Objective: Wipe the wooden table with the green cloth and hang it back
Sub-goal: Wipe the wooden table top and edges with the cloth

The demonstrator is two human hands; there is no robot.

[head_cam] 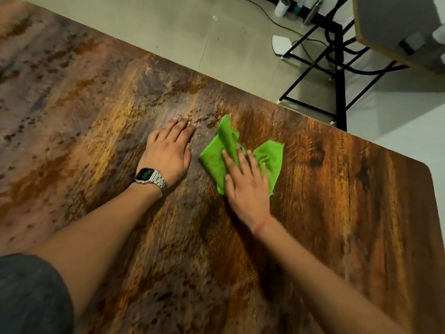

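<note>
Lying crumpled on the tabletop under my right hand, the bright green woven cloth (240, 155) is bunched into uneven folds, one pointed corner sticking out toward the far edge and another flap spread to the right. I count one cloth. My right hand (248, 186) presses flat on it, fingers spread and extended, palm down rather than curled around the fabric, so I read it as an open hand pinning the cloth, not a closed grip. A thin reddish band circles that wrist.

Just beside the cloth, not touching it, my left hand (168, 150) rests palm down on the bare wood, fingers straight and together, holding nothing. One silver metal digital wristwatch (150, 178) sits on that wrist.

Both hands lie on the dark brown, streaky-grained wooden table (337, 213), which shows a few small wet spots near the left fingertips. Its rounded right corner is in view.

Beyond the table I see pale floor, one black metal folding frame (337, 75), a black cable trailing across the floor, and a grey sleeve (31, 295) at the lower left.
</note>
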